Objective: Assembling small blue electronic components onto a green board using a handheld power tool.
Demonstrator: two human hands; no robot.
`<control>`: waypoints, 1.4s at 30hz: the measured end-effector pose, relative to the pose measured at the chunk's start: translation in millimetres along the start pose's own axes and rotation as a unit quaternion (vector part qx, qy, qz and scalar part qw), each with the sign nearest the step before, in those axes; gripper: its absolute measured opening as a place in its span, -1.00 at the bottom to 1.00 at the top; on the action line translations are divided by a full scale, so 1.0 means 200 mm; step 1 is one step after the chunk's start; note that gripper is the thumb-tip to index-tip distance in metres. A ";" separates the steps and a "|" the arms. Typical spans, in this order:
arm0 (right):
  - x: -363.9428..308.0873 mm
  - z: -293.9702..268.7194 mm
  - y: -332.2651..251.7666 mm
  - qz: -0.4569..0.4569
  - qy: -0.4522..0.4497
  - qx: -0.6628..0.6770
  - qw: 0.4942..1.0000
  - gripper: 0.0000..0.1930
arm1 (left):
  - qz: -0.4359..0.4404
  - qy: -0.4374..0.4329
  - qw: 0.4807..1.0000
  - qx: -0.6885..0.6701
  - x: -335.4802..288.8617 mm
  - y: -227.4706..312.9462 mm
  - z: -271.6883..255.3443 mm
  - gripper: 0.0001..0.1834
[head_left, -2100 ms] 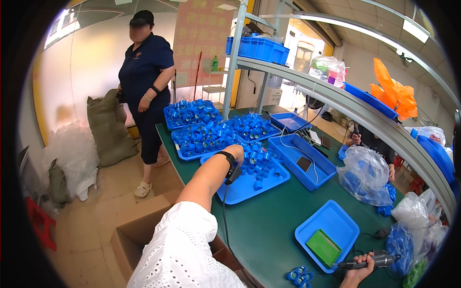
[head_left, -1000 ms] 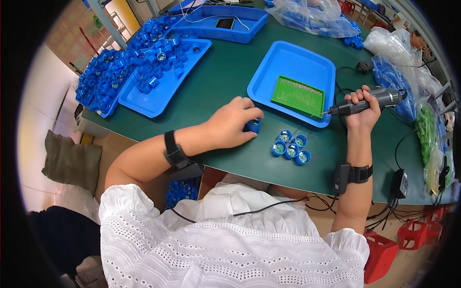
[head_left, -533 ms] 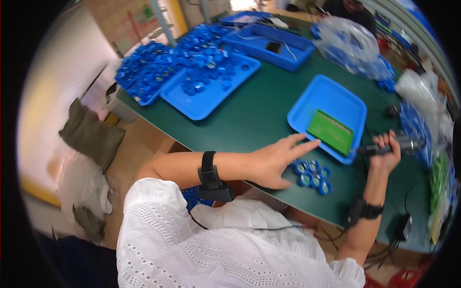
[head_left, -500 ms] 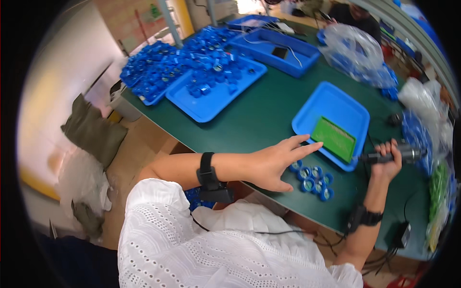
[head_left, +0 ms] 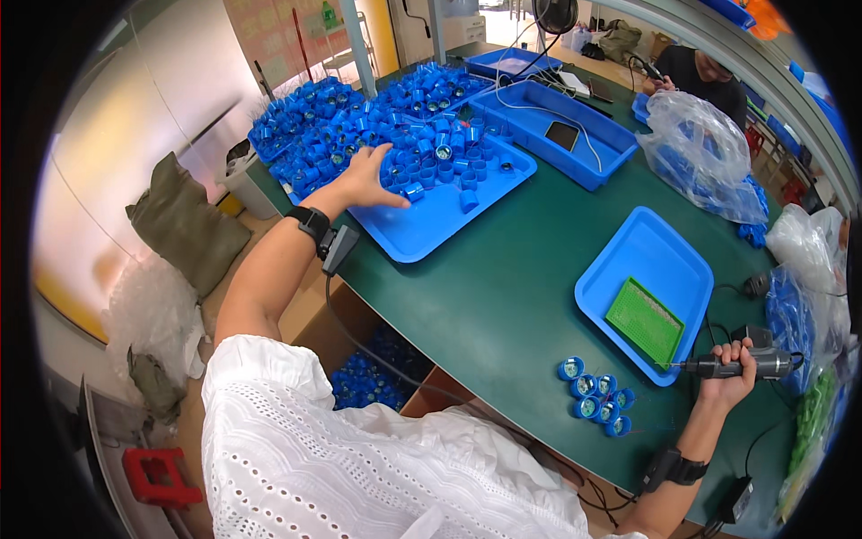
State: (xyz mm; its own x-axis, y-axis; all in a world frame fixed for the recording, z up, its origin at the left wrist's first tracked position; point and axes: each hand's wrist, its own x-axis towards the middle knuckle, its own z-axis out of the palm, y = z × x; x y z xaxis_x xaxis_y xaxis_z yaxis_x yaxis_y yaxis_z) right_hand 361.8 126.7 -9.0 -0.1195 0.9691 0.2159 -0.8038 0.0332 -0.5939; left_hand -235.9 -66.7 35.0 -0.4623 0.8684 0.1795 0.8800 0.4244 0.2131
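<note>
My left hand (head_left: 366, 180) reaches over the left tray (head_left: 422, 238), fingers spread and empty, beside a heap of small round blue plastic housings (head_left: 404, 135). My right hand (head_left: 729, 377) is wrapped around a dark electric screwdriver (head_left: 763, 363). Its thin bit points left, close to a green perforated plate (head_left: 646, 322), which lies in a blue tray (head_left: 620, 260) on the right. Several blue housings (head_left: 585, 407) with pale parts inside stand grouped on the green table left of the screwdriver.
A long blue bin (head_left: 575, 162) at the back holds a phone (head_left: 562, 136) and a white cable. Plastic bags (head_left: 700, 153) line the right side. Another person (head_left: 705, 85) sits at the far right. More blue parts (head_left: 373, 373) lie in a box below the table edge.
My left hand has moved from near the green plate to the far left, over the heaped housings. My right hand keeps hold of the screwdriver. The whole view has shifted.
</note>
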 end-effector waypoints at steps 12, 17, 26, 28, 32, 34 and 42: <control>-0.02 0.02 0.04 0.010 0.000 -0.025 1.000 -0.82 | 0.100 -0.051 0.937 0.331 0.14 0.30 0.17 -0.77; -0.03 0.04 0.03 0.002 0.001 -0.026 1.000 -0.82 | 0.059 -0.042 0.952 0.297 0.10 0.29 0.21 -0.80; -0.02 0.01 0.03 0.007 -0.012 -0.018 1.000 -0.82 | 0.020 0.029 0.999 0.038 -0.12 0.20 0.10 -0.49; -0.02 0.02 0.03 0.005 -0.011 -0.020 1.000 -0.83 | 0.097 0.250 0.963 0.010 -0.19 0.20 0.03 -0.08; -0.01 0.03 0.04 0.005 -0.012 -0.017 1.000 -0.83 | -0.044 0.209 0.977 0.007 -0.16 -0.05 0.05 0.37; -0.01 0.01 0.04 0.009 -0.003 -0.029 1.000 -0.83 | 0.011 0.073 0.997 -0.003 -0.07 -0.12 0.08 0.42; -0.04 0.05 0.06 -0.002 0.016 -0.043 0.999 -0.82 | 0.119 -0.055 0.990 -0.057 0.13 -0.14 0.20 0.01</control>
State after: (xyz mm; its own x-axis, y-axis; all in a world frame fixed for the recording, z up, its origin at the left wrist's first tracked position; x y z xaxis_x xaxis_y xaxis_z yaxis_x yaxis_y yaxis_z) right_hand 347.4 117.0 -9.5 -0.0978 0.9761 0.1943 -0.7506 0.0559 -0.6584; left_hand -269.2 -45.4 -3.8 -0.2240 0.9654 0.1337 0.9417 0.1791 0.2848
